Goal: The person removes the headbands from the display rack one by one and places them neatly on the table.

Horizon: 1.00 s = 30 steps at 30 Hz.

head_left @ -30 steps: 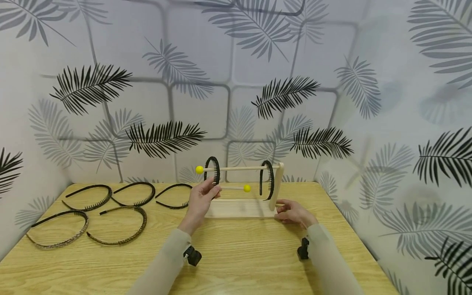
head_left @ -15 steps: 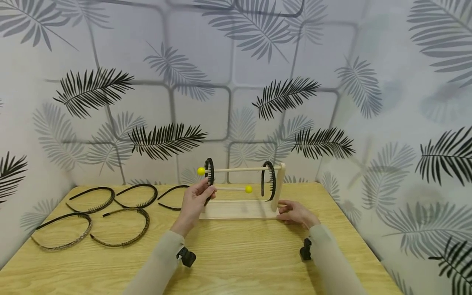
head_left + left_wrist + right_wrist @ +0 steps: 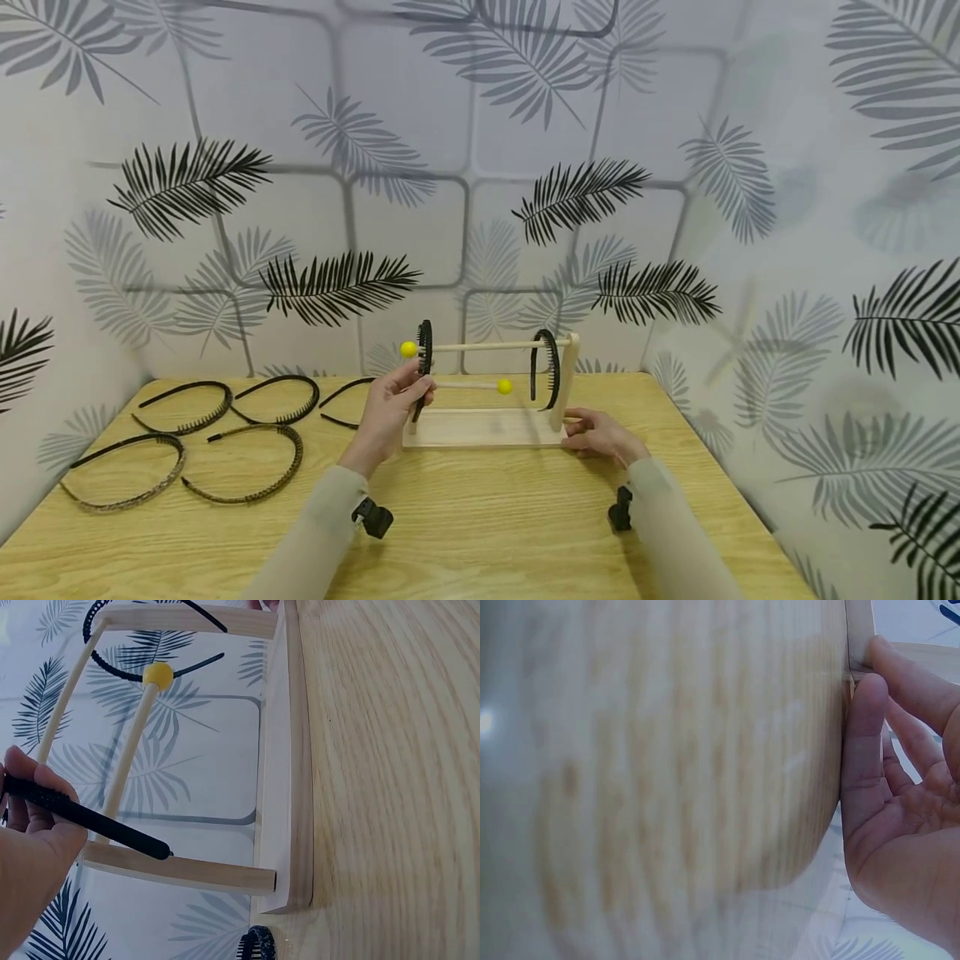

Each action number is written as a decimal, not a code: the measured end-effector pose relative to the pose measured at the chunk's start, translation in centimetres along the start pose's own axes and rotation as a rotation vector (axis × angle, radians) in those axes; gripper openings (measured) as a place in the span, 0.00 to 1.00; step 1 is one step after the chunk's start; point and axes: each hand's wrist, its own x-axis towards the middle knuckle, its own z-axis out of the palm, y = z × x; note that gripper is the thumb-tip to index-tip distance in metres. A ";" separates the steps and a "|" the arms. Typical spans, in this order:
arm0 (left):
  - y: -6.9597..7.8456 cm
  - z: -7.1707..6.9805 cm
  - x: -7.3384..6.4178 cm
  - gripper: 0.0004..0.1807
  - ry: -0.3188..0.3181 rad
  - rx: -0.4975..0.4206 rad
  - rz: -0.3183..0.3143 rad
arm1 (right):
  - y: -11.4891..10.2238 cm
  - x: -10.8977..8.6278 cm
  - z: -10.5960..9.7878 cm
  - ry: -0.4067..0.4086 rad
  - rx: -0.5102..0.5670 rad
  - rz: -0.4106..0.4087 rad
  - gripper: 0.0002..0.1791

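Observation:
My left hand (image 3: pixel 382 414) pinches a black toothed headband (image 3: pixel 426 343) between thumb and fingers. The headband stands upright, edge-on, just right of the yellow ball (image 3: pixel 408 350) on the upper rod's left end. In the left wrist view, one tip of the headband (image 3: pixel 120 829) points down past the rack's wooden upright (image 3: pixel 180 870). My right hand (image 3: pixel 600 435) grips the right end of the wooden rack's base (image 3: pixel 480 428); its thumb (image 3: pixel 866 742) lies along the table by the corner. Another black headband (image 3: pixel 552 371) hangs on the upper rod near the right post.
Several headbands lie on the table's left side, among them a brown one (image 3: pixel 296 458) and a patterned one (image 3: pixel 142 500). A shorter lower rod ends in a yellow ball (image 3: pixel 505 387). Leaf-patterned cloth (image 3: pixel 480 208) surrounds the wooden table (image 3: pixel 480 533).
My left hand and its headband have moved slightly left, and the headband has turned from showing its arch to edge-on. The right hand keeps its hold on the rack.

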 end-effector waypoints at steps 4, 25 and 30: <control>0.1 -0.1 0.0 0.26 -0.025 0.005 0.007 | 0.1 0.0 0.0 0.004 0.004 0.004 0.39; -0.5 -2.0 0.4 0.29 0.028 0.111 0.018 | 0.0 -0.1 0.0 0.002 -0.019 -0.007 0.38; -0.5 -2.5 0.2 0.27 0.039 0.172 0.022 | 0.0 0.0 0.1 0.004 -0.018 -0.011 0.38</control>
